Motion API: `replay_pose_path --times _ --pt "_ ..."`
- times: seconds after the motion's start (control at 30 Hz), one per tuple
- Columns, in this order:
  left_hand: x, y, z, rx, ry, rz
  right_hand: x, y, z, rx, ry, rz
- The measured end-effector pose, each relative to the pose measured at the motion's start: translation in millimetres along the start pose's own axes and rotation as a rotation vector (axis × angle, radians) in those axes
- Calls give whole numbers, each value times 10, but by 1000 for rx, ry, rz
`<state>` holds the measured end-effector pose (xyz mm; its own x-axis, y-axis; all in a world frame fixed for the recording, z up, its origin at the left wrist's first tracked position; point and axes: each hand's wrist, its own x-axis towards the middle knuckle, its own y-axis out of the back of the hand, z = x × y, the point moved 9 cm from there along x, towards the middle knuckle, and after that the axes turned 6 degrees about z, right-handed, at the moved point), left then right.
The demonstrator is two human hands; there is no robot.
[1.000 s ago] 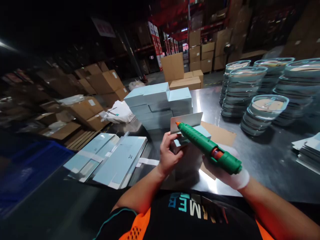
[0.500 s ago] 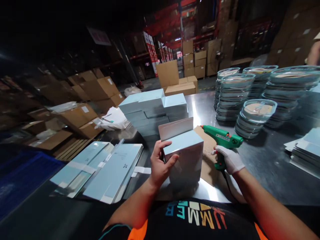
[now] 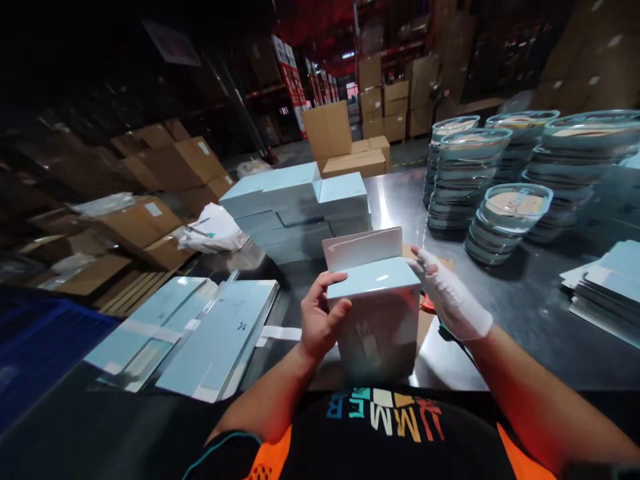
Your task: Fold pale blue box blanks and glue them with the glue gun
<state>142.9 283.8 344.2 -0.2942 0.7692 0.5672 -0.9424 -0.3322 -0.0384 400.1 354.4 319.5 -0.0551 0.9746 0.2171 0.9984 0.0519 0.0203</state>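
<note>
The pale-blue box (image 3: pixel 383 330) stands upright on the table (image 3: pixel 515 340), right in front of the person's body, its left side clamped between the thumb and fingers of the bare left hand (image 3: pixel 317 319); too hard a squeeze there could dent the card. The gloved right hand (image 3: pixel 454 303) is empty, fingers spread near the box's upper right edge; whether they touch it cannot be told. Just beneath that hand lies a mostly hidden red-and-green tool (image 3: pixel 428 304), perhaps a glue gun, and its dark cord (image 3: pixel 461 345) could catch the wrist and drag it. Behind the top, the raised flap (image 3: pixel 363 253) carries a glossy line that looks like glue: stray fingertips could smear it, and a crooked fold could set it askew. Farther back, a shove could knock the stacked boxes (image 3: pixel 295 200).
</note>
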Motion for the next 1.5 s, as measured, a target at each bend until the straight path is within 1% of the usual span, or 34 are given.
replay_pose_path --times 0.03,0.07,0.1,0.17,0.23,0.27,0.33,0.4,0.43,0.5,0.6,0.63,0.7,0.83,0.9,0.97,1.0,1.03,1.07,1.13,1.17,1.2,1.23,1.27,1.3,1.33,1.37,1.4,1.43,1.47,1.5 --pt "-5 -30 6 -1 -26 -20 -34 -177 -114 19 19 -74" --pt "-10 -48 2 4 -47 -37 -57 -307 -204 20 38 -124" --pt "-16 -56 -15 15 -62 -53 -67 -376 -266 2 63 -137" --pt "-27 -56 -63 41 -92 -84 -60 -369 -299 -58 114 -103" --pt "-35 -49 -82 54 -162 -105 -56 -289 -235 -67 155 -94" --pt "-35 -38 -74 35 -211 -104 -67 -251 -203 -63 194 -114" --pt "-20 -6 -50 -83 -289 -90 -129 -202 -176 -71 314 -190" --pt "15 23 -14 -229 -338 -96 -233 -181 -202 -106 453 -259" --pt "35 28 18 -266 -365 -113 -287 -181 -222 -127 506 -283" --pt "57 -3 114 -221 -443 -183 -372 -203 -271 -160 564 -312" --pt "27 -103 260 -96 -564 -328 -440 -273 -365 -177 584 -339" --pt "12 -128 289 -87 -588 -361 -456 -301 -402 -175 592 -355" --pt "-4 -145 313 -99 -609 -380 -473 -334 -467 -176 612 -372" --pt "18 -101 316 -122 -601 -368 -452 -331 -518 -208 675 -334" --pt "52 -97 361 -78 -582 -419 -460 -351 -519 -244 729 -311" --pt "93 -157 418 75 -557 -524 -518 -388 -569 -281 838 -268" --pt "111 -206 440 209 -556 -581 -558 -426 -600 -305 889 -257" --pt "141 -254 439 321 -516 -640 -595 -480 -628 -329 921 -267" --pt "164 -299 434 388 -451 -706 -613 -549 -640 -347 912 -306" --pt "196 -349 458 442 -327 -794 -600 -680 -626 -352 806 -458" --pt "224 -343 468 445 -255 -802 -565 -701 -609 -354 738 -534" --pt "274 -306 481 442 -194 -772 -496 -656 -603 -375 694 -567" --pt "356 -227 505 428 -156 -687 -357 -520 -600 -440 664 -519" --pt "464 -98 551 395 -157 -542 -151 -284 -591 -544 635 -394" --pt "575 86 618 343 -202 -343 87 40 -584 -664 610 -215" --pt "648 305 668 278 -260 -127 347 493 -568 -811 540 63" --pt "676 510 645 211 -281 56 559 903 -519 -857 469 233" --pt "676 667 535 150 -247 184 743 1279 -451 -883 410 360" --pt "656 766 350 109 -158 255 891 1651 -366 -921 334 501" --pt "613 805 111 85 -22 272 1014 1944 -265 -952 264 583" --pt "534 807 -152 69 137 261 1120 2144 -163 -968 220 601"
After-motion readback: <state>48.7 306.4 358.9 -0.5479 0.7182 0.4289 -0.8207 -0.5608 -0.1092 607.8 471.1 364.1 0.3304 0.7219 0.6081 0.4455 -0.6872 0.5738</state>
